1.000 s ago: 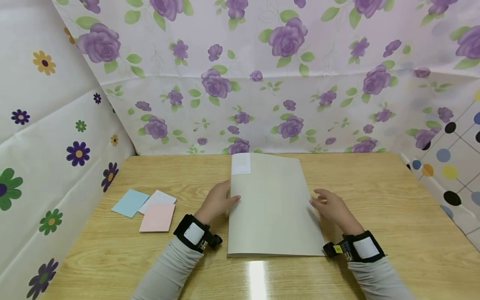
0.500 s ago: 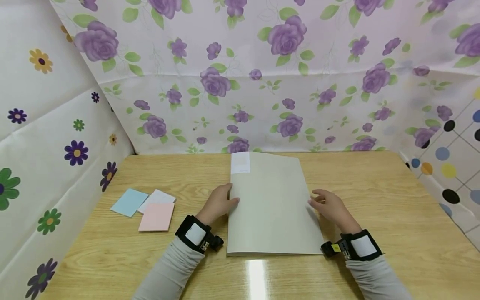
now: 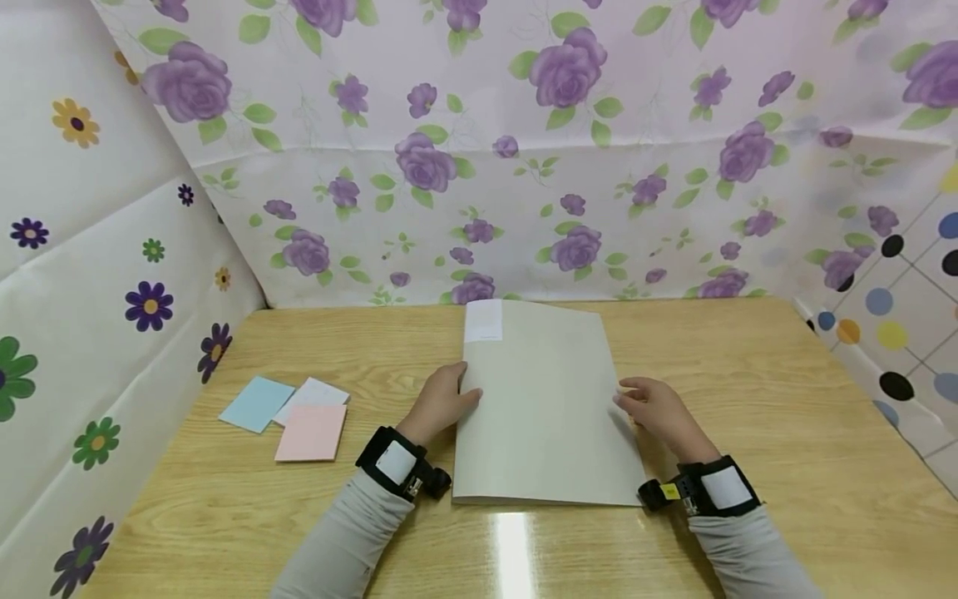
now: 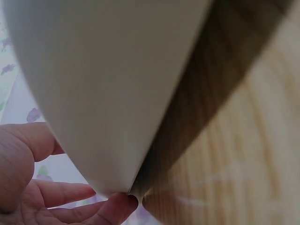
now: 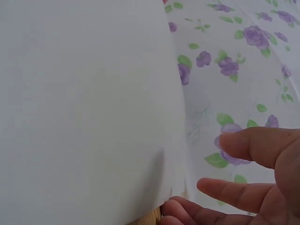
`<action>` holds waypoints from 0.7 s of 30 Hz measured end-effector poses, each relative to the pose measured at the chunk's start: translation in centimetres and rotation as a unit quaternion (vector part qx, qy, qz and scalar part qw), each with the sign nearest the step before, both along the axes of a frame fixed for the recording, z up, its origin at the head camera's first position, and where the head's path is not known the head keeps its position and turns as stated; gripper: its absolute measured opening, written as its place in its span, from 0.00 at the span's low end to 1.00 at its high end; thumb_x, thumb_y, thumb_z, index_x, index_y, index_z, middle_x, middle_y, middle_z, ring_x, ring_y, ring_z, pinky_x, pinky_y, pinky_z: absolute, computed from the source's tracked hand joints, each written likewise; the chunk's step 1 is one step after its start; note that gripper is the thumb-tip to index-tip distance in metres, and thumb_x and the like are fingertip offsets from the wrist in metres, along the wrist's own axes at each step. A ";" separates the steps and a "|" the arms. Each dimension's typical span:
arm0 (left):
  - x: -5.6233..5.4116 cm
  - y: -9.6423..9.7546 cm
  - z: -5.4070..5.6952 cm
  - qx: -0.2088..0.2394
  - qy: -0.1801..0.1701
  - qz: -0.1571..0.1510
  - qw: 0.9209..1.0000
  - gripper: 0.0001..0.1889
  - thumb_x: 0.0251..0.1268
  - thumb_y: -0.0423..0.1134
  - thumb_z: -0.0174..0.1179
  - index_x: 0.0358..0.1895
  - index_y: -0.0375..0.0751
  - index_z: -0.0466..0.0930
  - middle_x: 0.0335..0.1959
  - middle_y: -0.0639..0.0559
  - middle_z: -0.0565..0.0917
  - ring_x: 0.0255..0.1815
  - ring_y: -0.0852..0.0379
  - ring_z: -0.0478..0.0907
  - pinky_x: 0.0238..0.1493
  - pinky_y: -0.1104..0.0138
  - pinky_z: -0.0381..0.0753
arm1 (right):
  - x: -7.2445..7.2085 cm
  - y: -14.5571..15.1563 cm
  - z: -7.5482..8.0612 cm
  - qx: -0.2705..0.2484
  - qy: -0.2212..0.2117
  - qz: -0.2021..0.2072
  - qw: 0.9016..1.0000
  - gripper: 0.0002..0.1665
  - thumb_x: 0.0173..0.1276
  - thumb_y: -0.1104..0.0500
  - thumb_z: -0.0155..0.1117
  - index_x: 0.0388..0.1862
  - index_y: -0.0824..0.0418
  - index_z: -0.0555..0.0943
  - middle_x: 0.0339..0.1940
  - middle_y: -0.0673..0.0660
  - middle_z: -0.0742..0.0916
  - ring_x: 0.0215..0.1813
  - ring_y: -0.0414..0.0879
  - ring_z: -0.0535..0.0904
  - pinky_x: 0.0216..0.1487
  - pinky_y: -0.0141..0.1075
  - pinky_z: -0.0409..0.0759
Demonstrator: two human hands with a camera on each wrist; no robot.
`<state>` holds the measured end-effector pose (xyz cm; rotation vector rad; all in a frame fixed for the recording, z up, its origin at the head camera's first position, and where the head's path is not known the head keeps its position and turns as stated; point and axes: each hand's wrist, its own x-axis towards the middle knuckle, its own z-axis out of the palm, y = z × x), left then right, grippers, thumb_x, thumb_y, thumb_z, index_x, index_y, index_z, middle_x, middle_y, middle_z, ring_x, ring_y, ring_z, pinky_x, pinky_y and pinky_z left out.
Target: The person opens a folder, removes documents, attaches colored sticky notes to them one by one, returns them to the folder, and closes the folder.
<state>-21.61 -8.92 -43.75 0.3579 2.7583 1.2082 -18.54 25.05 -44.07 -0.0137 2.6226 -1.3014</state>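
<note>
A large cream paper booklet (image 3: 550,408) stands lengthwise on the wooden table, a white printed label (image 3: 483,320) at its top left corner. My left hand (image 3: 437,403) grips its left edge, thumb on top and fingers around the edge. In the left wrist view the booklet's edge (image 4: 154,126) is raised from the wood, with shadow under it. My right hand (image 3: 662,416) is at the right edge with relaxed fingers. The right wrist view shows lower fingertips (image 5: 173,208) right at the booklet's edge, while the thumb is held away from it.
Left of the booklet lie three small paper pads: light blue (image 3: 257,404), white (image 3: 310,395) and pink (image 3: 312,433), partly overlapping. Behind the table (image 3: 718,349) hangs a cloth with purple roses (image 3: 427,162). Patterned coverings line both sides.
The booklet has shifted very slightly to the right, my left hand moving along with it. My right hand stays near the right edge. The camera view has drifted a little.
</note>
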 end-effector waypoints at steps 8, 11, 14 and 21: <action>-0.1 0.0 0.0 -0.001 0.009 -0.004 1.000 0.31 0.75 0.31 0.65 0.70 0.10 0.67 0.70 0.18 0.72 0.74 0.26 0.70 0.74 0.42 0.72 | -0.1 0.7 -0.3 -0.098 -0.022 -0.035 0.994 0.32 0.87 0.59 0.54 0.76 0.84 0.65 0.64 0.81 0.79 0.46 0.45 0.82 0.41 0.33 0.85; 0.0 0.0 0.0 -0.003 0.014 -0.010 1.000 0.31 0.74 0.31 0.66 0.70 0.10 0.67 0.68 0.18 0.73 0.73 0.26 0.71 0.73 0.42 0.72 | -0.1 0.8 -0.2 -0.104 -0.030 -0.042 0.993 0.32 0.87 0.59 0.54 0.76 0.83 0.65 0.67 0.81 0.78 0.48 0.45 0.83 0.43 0.33 0.86; 0.0 0.0 0.0 -0.004 0.015 -0.010 1.000 0.31 0.74 0.30 0.66 0.69 0.10 0.68 0.68 0.18 0.74 0.72 0.26 0.71 0.73 0.42 0.72 | -0.1 0.8 0.0 -0.106 -0.034 -0.045 0.993 0.32 0.88 0.58 0.53 0.76 0.83 0.65 0.68 0.81 0.78 0.49 0.45 0.84 0.43 0.32 0.86; 0.0 0.1 0.2 -0.001 0.008 -0.009 1.000 0.30 0.74 0.30 0.66 0.69 0.11 0.68 0.69 0.18 0.73 0.73 0.26 0.70 0.74 0.42 0.72 | -0.1 0.8 0.1 -0.108 -0.029 -0.051 0.992 0.31 0.88 0.59 0.52 0.75 0.84 0.66 0.66 0.81 0.79 0.46 0.44 0.84 0.42 0.33 0.86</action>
